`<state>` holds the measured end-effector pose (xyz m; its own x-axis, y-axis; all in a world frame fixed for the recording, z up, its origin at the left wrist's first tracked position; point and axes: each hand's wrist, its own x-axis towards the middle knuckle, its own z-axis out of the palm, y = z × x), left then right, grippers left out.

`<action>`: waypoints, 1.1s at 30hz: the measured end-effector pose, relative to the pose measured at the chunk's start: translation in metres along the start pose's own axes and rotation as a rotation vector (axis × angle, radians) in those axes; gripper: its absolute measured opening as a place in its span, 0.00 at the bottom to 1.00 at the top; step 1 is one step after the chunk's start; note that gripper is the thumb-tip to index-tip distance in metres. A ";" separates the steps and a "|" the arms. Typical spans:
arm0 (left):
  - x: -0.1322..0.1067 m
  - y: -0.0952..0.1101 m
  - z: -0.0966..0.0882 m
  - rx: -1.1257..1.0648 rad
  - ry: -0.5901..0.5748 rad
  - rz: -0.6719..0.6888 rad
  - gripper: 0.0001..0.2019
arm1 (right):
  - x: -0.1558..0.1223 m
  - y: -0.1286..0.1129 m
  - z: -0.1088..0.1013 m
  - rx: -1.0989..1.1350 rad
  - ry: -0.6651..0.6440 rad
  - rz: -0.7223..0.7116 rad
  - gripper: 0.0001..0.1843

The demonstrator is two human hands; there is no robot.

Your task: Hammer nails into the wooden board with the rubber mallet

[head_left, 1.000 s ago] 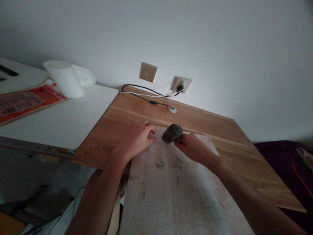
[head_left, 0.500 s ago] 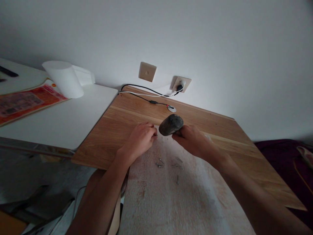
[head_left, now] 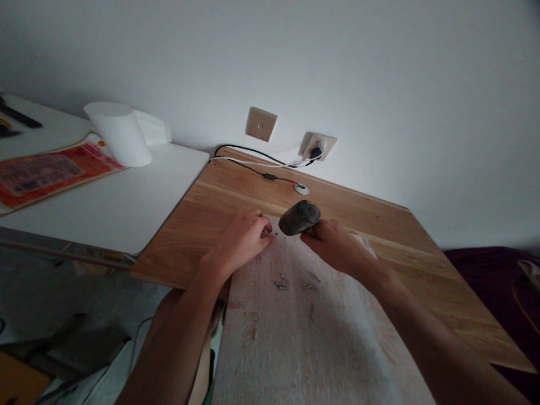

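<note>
My right hand (head_left: 333, 242) is wrapped round the handle of a hammer, most of it hidden by the fingers. The dark, worn hammer head (head_left: 298, 217) is raised above the far end of a whitish, scuffed board (head_left: 291, 337). Beside it on the left, my left hand (head_left: 248, 233) rests at the board's far left corner, its thumb and curled fingers apart with nothing seen between them. Just right of the thumb tip a small nail (head_left: 276, 234) shows at the board's edge. Several loose nails (head_left: 282, 284) lie on the board nearer to me.
Under the board is a wooden tabletop (head_left: 177, 225). Cables (head_left: 253, 160) run along its back to a wall socket (head_left: 323, 147). A white table (head_left: 139, 219) on the left carries a white paper roll (head_left: 120, 135) and a red-orange packet (head_left: 59, 169). Dark purple fabric (head_left: 489, 281) lies at right.
My left thumb and fingers have come apart, and the nail at the board's edge shows clear of them. The hammer stays raised in my right hand. The whole view has shifted slightly.
</note>
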<state>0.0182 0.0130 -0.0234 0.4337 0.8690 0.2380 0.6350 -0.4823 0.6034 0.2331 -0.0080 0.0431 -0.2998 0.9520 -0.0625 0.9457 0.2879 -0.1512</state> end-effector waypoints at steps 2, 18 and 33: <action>0.002 0.003 0.001 0.010 -0.002 0.014 0.01 | -0.002 0.004 -0.002 -0.012 0.004 0.029 0.16; 0.004 0.003 0.008 0.235 -0.032 0.196 0.08 | -0.005 0.005 -0.010 0.007 0.034 0.033 0.15; 0.002 0.004 0.002 0.125 0.000 0.101 0.04 | -0.013 0.006 0.002 0.013 -0.022 0.044 0.15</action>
<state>0.0227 0.0131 -0.0218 0.4995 0.8152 0.2932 0.6625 -0.5775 0.4770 0.2422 -0.0193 0.0414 -0.2610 0.9610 -0.0914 0.9563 0.2444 -0.1606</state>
